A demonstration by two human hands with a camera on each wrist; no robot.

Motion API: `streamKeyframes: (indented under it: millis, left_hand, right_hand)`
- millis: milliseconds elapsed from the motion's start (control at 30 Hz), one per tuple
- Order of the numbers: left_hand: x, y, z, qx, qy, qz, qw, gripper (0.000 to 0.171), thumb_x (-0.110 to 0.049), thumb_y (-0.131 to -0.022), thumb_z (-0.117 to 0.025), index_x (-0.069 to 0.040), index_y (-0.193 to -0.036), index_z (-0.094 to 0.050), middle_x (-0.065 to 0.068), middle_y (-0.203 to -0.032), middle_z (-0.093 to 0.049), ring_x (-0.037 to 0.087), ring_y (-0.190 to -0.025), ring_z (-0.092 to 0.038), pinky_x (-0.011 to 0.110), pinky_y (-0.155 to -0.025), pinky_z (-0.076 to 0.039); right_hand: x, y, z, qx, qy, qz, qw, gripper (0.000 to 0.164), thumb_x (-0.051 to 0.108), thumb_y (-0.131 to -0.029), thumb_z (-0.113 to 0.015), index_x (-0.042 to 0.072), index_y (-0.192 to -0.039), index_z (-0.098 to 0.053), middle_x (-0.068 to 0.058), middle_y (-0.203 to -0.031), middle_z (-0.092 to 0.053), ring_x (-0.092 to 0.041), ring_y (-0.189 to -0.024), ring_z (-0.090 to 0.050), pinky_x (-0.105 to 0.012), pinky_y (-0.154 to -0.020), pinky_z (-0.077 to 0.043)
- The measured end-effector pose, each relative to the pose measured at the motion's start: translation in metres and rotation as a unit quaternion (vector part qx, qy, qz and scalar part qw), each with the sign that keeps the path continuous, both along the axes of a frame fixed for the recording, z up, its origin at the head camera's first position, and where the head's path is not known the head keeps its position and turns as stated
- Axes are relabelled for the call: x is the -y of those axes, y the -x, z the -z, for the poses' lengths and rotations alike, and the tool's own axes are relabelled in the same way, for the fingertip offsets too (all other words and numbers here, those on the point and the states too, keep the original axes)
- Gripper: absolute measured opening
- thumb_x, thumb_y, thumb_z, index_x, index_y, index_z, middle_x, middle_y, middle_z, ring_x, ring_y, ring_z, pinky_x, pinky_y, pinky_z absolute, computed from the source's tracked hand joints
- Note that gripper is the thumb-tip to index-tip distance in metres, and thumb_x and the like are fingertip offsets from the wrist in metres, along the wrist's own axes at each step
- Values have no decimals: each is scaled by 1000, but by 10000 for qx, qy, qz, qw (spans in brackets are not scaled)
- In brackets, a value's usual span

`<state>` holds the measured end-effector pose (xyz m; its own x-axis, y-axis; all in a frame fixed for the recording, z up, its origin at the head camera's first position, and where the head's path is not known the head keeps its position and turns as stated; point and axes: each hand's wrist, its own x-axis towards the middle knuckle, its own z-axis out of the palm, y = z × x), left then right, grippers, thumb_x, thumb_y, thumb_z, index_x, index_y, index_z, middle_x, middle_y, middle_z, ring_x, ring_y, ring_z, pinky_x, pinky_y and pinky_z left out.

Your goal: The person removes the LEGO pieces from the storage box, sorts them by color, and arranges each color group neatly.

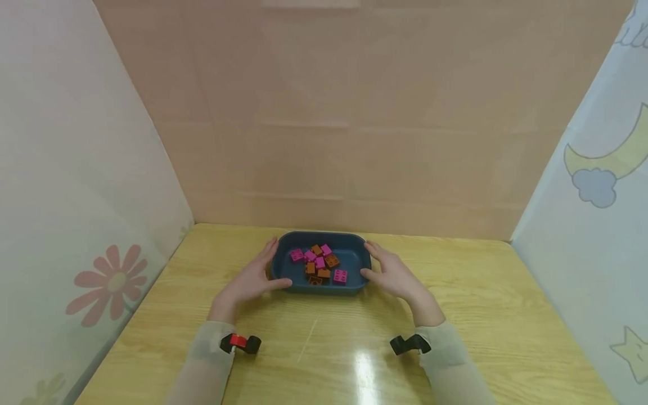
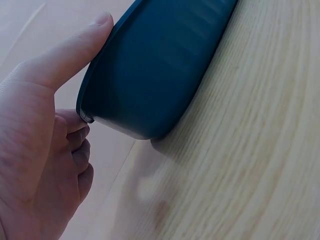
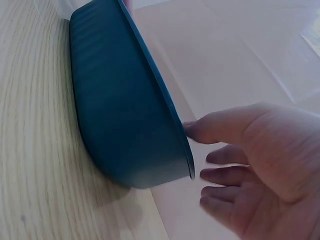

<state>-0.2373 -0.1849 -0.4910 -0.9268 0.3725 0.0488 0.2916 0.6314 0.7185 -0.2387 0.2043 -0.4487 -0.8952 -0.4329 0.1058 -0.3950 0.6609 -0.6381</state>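
A dark blue plastic tray [image 1: 354,260] with rounded corners rests on the wooden table. Several magenta toy bricks [image 1: 340,276] and orange-brown toy bricks [image 1: 331,260] lie loose inside it. My left hand [image 1: 251,279] holds the tray's left end, thumb on the front rim and fingers bent around the far side. At the right end, my right hand [image 1: 397,275] touches the rim with its thumb. Its other fingers [image 3: 225,176] extend loosely, with a gap to the tray wall in the right wrist view.
The light wooden table [image 1: 481,315] meets a beige papered wall [image 1: 354,140] behind the tray. Pale decorated panels stand on both sides, one with a pink flower [image 1: 113,283], the other with a yellow moon [image 1: 607,160]. Dark straps [image 1: 242,342] sit on both wrists.
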Motion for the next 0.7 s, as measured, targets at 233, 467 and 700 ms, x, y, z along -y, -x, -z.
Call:
streamKeyframes:
  millis: [233, 467, 700]
  left_hand:
    - [0, 0, 0, 45, -42, -30, 10000, 117, -50, -92, -84, -14, -174, -8, 8, -180, -2, 37, -163, -10, 60, -127, -19]
    - [-1, -1, -3, 34, -4, -71, 10000, 119, -55, -90, -84, -14, -174, -10, 7, -180, -4, 34, -163, -10, 58, -128, -17]
    - [-1, -2, -7, 147, 168, -101, 9997, 121, -58, -89, -84, -12, -173, -11, 6, -180, -5, 33, -163, -10, 56, -129, -17]
  right_hand:
    - [28, 9, -7, -488, 494, -132, 9975, 47, 17, -100, -77, 4, -144, -67, -17, -149, -63, -42, -133, -62, -58, -107, -52]
    - [61, 23, -2, 282, 548, -306, 9976, 33, 22, -103, -75, 5, -132, -76, -11, -128, -76, -28, -117, -72, -49, -100, -58]
    - [72, 25, 6, 503, 164, -194, 9984, 30, 24, -97, -82, 10, -123, -81, -1, -117, -79, -21, -110, -72, -45, -98, -59]
